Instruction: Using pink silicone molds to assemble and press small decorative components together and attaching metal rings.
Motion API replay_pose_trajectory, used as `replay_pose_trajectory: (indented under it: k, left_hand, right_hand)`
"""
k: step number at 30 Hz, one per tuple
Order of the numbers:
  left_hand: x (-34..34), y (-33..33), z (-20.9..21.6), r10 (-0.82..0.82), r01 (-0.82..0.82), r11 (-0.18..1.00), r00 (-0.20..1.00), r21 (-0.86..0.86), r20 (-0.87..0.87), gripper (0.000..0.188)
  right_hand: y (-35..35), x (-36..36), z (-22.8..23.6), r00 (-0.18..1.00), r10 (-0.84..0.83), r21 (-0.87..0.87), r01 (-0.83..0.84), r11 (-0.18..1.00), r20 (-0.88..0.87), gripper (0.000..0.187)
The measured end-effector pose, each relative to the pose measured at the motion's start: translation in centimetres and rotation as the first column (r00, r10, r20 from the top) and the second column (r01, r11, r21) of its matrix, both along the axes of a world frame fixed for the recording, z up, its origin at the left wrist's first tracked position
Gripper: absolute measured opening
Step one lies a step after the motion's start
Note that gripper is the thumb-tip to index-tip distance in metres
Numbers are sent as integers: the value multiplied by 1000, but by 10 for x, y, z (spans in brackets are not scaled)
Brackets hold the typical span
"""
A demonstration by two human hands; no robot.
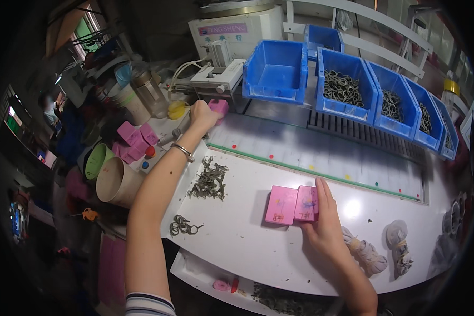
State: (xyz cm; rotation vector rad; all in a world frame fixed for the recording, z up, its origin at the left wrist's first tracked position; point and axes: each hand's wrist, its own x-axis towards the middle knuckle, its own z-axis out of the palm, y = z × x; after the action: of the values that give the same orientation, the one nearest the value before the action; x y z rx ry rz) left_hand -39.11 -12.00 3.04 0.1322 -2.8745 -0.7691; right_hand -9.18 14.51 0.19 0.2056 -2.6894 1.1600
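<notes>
My left hand (201,114) reaches far forward, its fingers closed on a pink block (219,107) beside the small white machine. Part of that grip is hidden behind the hand. On the white table, my right hand (324,215) holds another pink block (306,202) from its right side, fingers straight along the edge and thumb at the near side. Directly left of it, touching, lies a second pink block (281,205) with handwritten marks. A pile of small grey metal pieces (209,180) and several metal rings (182,225) lie near my left forearm.
Blue bins (275,73), some holding metal rings (344,88), stand along the back. More pink blocks (135,141) are stacked at left near a beige bucket (116,180). Bundled whitish cloth (367,254) lies at right. A small white machine (219,77) stands behind my left hand.
</notes>
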Motion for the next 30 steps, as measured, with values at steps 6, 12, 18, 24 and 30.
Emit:
replay_pose_trajectory:
  k: [6, 12, 18, 24, 30]
  left_hand:
    - [34, 6, -23, -281, 94, 927, 817, -364, -503, 57]
    - [225, 112, 36, -815, 591, 569, 501, 572, 292, 61]
    - [290, 109, -9, -877, 724, 342, 474, 599, -72, 66]
    - [306, 110, -17, -863, 844, 328, 451, 425, -230, 69]
    - [303, 109, -20, -884, 873, 302, 407, 382, -231, 71]
  right_hand:
    - [-4, 9, 8, 998, -46, -141, 53, 989, 52, 89]
    - [4, 39, 36, 968, 65, 125, -35, 992, -243, 97]
    - [7, 94, 19, 989, -102, -114, 89, 989, -111, 62]
    - [11, 80, 11, 865, 52, -333, 137, 933, 500, 45]
    - [22, 80, -1, 814, 240, -590, 149, 794, 529, 37]
